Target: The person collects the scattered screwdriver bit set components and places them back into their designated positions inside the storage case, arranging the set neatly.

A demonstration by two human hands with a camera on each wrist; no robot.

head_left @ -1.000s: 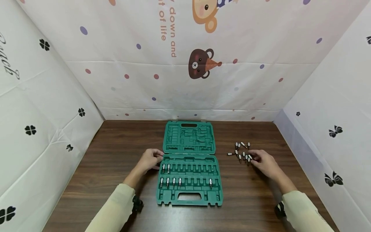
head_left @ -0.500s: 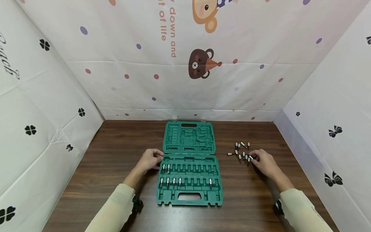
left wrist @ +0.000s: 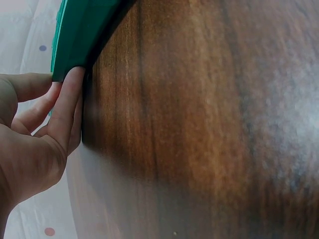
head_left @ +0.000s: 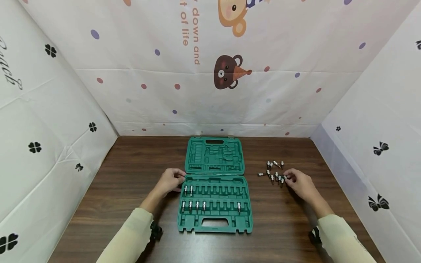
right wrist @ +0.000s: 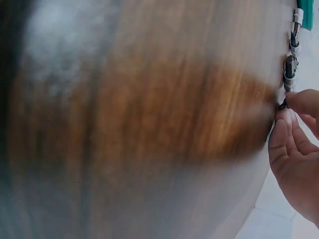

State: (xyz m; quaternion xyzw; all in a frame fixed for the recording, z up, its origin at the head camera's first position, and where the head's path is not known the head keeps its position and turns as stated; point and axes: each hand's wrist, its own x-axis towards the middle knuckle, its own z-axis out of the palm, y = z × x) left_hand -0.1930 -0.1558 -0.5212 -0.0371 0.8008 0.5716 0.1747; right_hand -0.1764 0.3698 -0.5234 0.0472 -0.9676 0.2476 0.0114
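I'm likely picking: right fingers (right wrist: 300, 102) pinch bit (right wrist: 283, 105), 3 o'clock of case (head_left: 190, 221); left fingers (left wrist: 67, 102) grip its 9-o'clock edge. Needs clean lift next.

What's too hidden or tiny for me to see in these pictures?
- The bit in the right hand: right wrist view; fingers cover most of it.
- Most of the case: left wrist view; cut off by the top edge.
- Any writing on the bits in the case: head view; too small.
- The tan animal on the wall: head view; cut off by the top edge.
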